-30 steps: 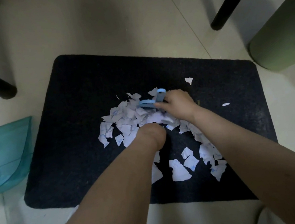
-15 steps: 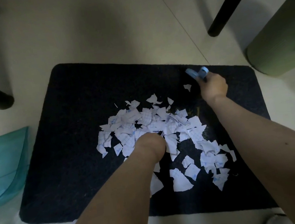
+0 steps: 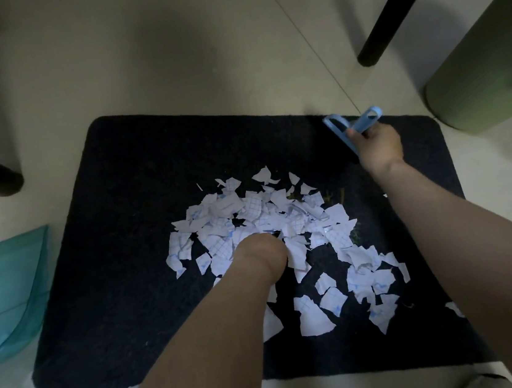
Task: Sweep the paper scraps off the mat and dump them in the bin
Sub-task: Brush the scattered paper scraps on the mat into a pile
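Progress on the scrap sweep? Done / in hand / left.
Done: scraps mostly gathered mid-mat, though several lie loose nearer the person.
In hand: right hand grips the blue brush at the mat's far right; left hand rests fisted in the pile.
Left: none in the dustpan, off the mat at left; none seen going to the bin.

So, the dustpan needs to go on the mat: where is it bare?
The mat is bare along its left side, between the paper scraps and the teal dustpan, and along its far edge. The middle and near-right are crowded with scraps.
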Tool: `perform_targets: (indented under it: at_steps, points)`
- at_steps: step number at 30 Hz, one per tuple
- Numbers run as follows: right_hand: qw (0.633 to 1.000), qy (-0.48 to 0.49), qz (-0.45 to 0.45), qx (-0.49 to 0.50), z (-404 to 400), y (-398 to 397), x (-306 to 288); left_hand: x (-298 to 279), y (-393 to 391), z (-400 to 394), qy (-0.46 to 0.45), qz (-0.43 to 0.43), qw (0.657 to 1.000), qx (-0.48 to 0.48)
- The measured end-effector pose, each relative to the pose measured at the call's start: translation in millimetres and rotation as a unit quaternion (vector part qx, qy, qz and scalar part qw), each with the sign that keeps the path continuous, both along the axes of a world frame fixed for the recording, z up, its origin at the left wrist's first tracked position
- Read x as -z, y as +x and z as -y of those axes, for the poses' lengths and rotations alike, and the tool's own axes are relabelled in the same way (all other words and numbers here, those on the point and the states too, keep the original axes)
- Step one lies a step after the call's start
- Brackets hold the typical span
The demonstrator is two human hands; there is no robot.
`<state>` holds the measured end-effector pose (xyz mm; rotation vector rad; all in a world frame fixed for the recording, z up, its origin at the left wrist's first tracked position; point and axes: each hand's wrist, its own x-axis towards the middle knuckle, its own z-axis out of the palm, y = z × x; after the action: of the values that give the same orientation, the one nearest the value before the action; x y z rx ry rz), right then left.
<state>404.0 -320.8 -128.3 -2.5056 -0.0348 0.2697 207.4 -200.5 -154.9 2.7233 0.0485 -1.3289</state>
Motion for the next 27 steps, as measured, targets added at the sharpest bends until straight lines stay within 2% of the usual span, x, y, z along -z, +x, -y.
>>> perform_targets:
  at_steps: [3,8,11,13,16,22,24,27]
  points:
    - [0.998,-0.029,-0.026,-0.054,-14,-23,9,-1,1,0,-0.001,-0.006,1.000,0.001]
    - [0.968,-0.051,-0.080,-0.232,-26,-70,0,3,2,1,0.002,-0.016,1.000,0.000]
    - [0.974,0.029,-0.098,-0.201,-22,-62,-15,4,0,2,0.007,-0.007,1.000,-0.006]
    - [0.982,0.058,-0.055,-0.170,-25,-50,-20,3,0,2,0.005,-0.006,1.000,-0.006]
    - [0.986,0.030,-0.017,-0.165,-45,-42,-16,-1,1,2,0.006,-0.010,1.000,-0.010]
    - [0.958,-0.051,-0.071,-0.273,-72,-62,-2,-2,1,1,-0.003,-0.011,1.000,-0.012]
    - [0.953,-0.039,-0.088,-0.288,-64,-65,-8,-1,1,1,-0.003,-0.006,1.000,-0.011]
    - [0.964,0.004,-0.077,-0.255,-43,-68,-22,4,0,1,-0.005,-0.002,1.000,-0.010]
